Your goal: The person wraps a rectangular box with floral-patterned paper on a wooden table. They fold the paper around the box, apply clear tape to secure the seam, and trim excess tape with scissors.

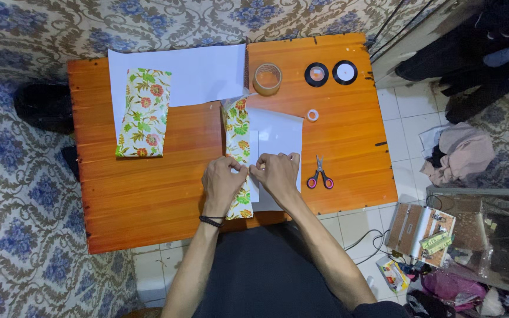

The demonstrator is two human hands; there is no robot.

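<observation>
Head view: left hand (222, 179) and right hand (277, 172) both pinch the floral-wrapped box (238, 138) beneath them on the orange worktop (148, 194), scissors (320, 175) just beside.

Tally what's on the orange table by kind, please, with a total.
Tape rolls: 4, one brown, two black, one small clear
Floral-wrapped packages: 2
White paper sheets: 2
Scissors: 1
Total: 9
</observation>
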